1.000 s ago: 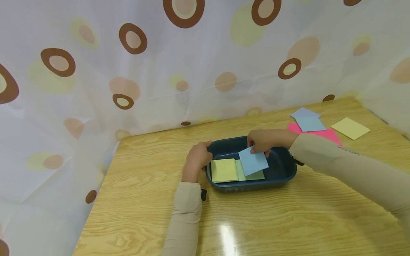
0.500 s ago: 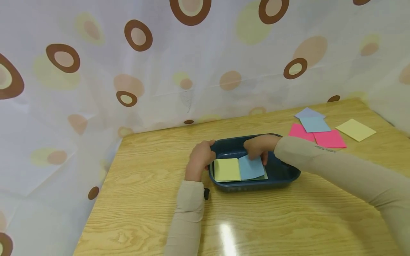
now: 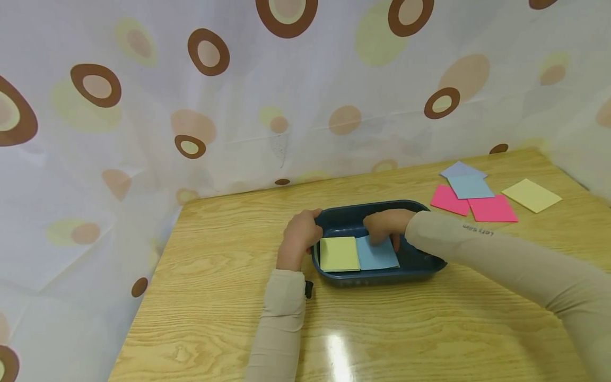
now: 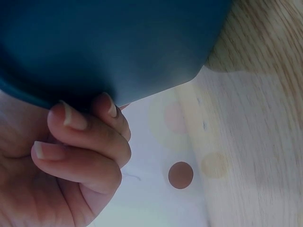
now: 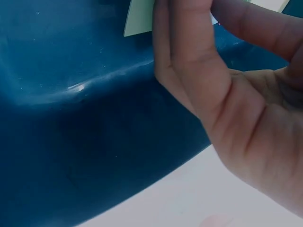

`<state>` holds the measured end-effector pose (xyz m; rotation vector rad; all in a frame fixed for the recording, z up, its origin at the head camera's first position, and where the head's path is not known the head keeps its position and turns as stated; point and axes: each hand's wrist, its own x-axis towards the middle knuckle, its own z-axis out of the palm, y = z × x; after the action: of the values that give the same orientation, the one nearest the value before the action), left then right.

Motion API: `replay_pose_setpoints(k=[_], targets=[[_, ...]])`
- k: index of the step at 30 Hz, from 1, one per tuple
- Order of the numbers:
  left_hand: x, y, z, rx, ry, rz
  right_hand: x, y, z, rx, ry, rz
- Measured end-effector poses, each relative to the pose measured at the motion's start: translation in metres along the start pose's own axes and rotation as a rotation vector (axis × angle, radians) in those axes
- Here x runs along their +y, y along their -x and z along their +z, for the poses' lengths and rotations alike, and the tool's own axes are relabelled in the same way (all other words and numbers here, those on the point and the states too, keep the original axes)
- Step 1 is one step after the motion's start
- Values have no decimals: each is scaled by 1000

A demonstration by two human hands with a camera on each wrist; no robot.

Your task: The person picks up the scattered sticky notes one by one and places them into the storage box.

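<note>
Lower centre and lower right of frame: two beige sleeves (image 3: 279, 323). Near centre: dark blue tray (image 3: 343, 216) on wooden table (image 3: 229, 265). Left hand (image 3: 302, 232) grips left end of tray, fingers curled at rim. Inside tray, left part: yellow notes (image 3: 339, 254); just beside them, blue note (image 3: 377, 258). Right hand (image 3: 385, 224), apart from left one, touches blue note from above; whether it pinches, cannot tell. Farther, at right: pink notes (image 3: 494, 208), pale yellow note (image 3: 531, 195), second blue note (image 3: 472, 187), lilac note (image 3: 460, 168). Top of frame: white sheet (image 3: 305, 95) with brown rings.
</note>
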<state>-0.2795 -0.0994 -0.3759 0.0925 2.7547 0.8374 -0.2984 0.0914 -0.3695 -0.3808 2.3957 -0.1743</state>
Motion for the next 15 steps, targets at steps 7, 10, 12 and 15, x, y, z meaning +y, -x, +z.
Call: replay_pose_setpoints(k=[7,10,12,15], targets=[[1,0,0,-5,-2,-9,-5,-3,4,6,27,24],[1,0,-1,-3,-5,-13,-8,-4,6,14,57,34],[2,0,-1,-1,-9,-12,-9,-5,7,25,78,39],[1,0,-1,-2,-13,-13,-10,-5,9,39,99,49]])
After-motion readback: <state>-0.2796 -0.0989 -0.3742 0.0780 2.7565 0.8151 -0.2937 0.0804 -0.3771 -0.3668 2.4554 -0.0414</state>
